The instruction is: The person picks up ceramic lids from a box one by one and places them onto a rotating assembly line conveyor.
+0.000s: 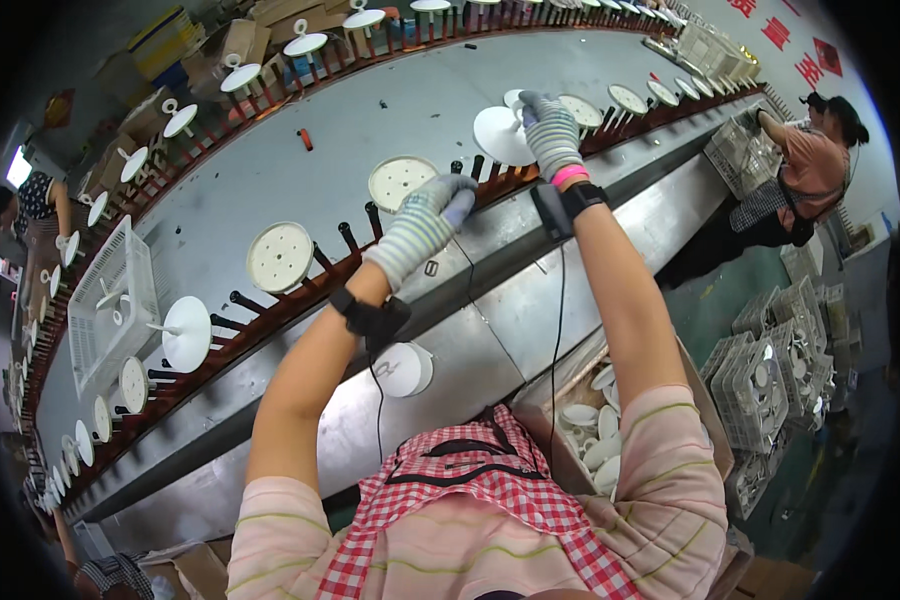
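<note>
Checked apron (pixel 470 480) lies nearest, just below both raised forearms; right hand (pixel 552 135), gloved, grips a white disc (pixel 500 135) at the conveyor rack (pixel 300 290) pegs; left hand (pixel 422 225) curls loosely beside a perforated disc (pixel 401 182); a white basket (pixel 110 300) sits farther left.

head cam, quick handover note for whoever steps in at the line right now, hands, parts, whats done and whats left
Left hand, gloved, rests at the peg rail near an empty peg; whether it holds anything is unclear.
Right hand, gloved, grips a plain white disc at the rail.
Done: perforated discs sit on pegs to the left, and more discs further along on the right.
Left: several bare pegs between the hands, and white parts waiting in the cardboard box by the right elbow.
A white basket lies on the grey table.
</note>
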Action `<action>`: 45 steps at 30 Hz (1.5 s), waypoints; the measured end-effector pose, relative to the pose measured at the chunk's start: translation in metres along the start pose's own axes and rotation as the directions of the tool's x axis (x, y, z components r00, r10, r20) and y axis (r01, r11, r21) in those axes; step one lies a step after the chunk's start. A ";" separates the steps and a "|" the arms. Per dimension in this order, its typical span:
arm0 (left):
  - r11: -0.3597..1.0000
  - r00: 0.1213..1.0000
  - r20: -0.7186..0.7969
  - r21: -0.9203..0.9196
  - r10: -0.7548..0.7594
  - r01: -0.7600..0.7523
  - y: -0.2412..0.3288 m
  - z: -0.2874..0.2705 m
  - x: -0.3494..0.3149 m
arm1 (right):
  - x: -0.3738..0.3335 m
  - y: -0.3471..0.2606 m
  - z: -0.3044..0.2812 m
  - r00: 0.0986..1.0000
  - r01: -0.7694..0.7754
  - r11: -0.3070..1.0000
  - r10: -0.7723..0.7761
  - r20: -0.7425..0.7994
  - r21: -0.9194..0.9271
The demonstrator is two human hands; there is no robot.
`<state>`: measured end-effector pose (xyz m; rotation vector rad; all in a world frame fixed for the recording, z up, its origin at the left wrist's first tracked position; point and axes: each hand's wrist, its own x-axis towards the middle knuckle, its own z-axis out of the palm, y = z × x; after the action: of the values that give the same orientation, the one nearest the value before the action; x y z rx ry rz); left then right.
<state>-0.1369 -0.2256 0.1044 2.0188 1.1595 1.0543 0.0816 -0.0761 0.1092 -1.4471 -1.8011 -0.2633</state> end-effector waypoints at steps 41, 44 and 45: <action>0.646 0.976 -0.181 0.731 -0.124 0.218 -0.267 0.124 0.195 | -0.147 0.352 -0.020 0.409 -0.640 0.498 -0.425 0.808 0.585; 0.769 0.952 -0.240 0.566 -0.191 0.297 -0.238 0.178 0.176 | -0.277 0.477 -0.058 0.186 -0.906 0.392 0.034 0.982 0.158; 0.777 0.962 -0.230 0.575 -0.148 0.257 -0.242 0.193 0.173 | -0.331 0.512 -0.054 0.052 -0.933 0.359 0.145 0.988 -0.004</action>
<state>-0.0229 0.0194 -0.1247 2.2111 1.9610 0.8205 0.5748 -0.1831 -0.2370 -1.6762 -1.3137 1.9674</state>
